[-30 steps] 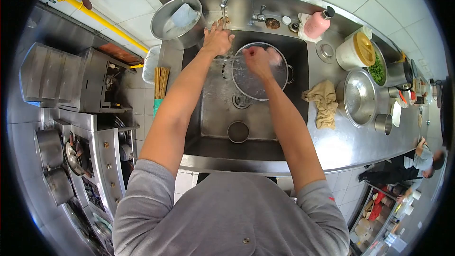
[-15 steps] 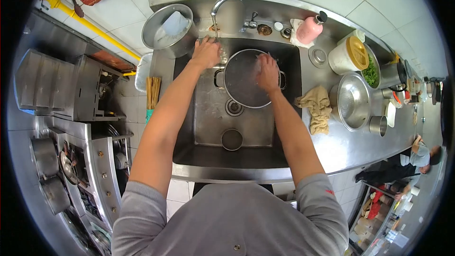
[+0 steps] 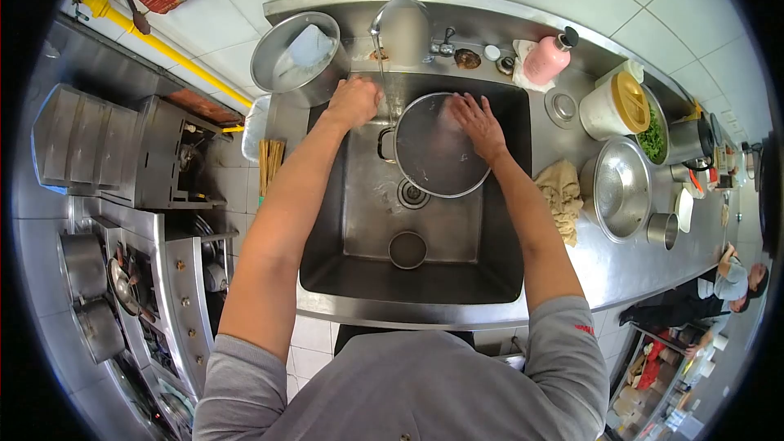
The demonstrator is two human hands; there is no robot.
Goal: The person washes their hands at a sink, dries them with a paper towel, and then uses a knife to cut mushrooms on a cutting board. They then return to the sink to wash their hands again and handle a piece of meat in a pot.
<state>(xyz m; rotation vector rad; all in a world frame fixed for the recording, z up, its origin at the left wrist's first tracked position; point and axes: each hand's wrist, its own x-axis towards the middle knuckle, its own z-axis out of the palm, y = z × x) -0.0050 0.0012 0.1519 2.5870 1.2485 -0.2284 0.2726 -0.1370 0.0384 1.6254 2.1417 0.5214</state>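
A round two-handled metal pot (image 3: 433,167) sits in the far part of the steel sink (image 3: 359,229), and its left handle shows. My right hand (image 3: 478,124) is over the right side of the pot, palm down with its fingers spread. Beside the faucet's water stream, at the sink's far left, my left hand (image 3: 355,102) has its fingers curled in; their inner side is hidden. Water runs from the curved faucet (image 3: 400,8) between that hand and the pot. Closer to me in the sink lies a small round metal cup or bowl (image 3: 407,250), near the drain (image 3: 413,193).
A large pot (image 3: 273,53) with a pale cloth or sheet inside stands left of the faucet. On the right counter are a pink pump bottle (image 3: 545,61), a brown cloth (image 3: 560,192), a steel bowl (image 3: 616,184) and a yellow-lidded tub (image 3: 608,110). Two people are far right.
My left hand has gone from stretched fingers to curled ones by the water stream. My right hand's fingers are spread wider over the pot. The whole view has shifted slightly.
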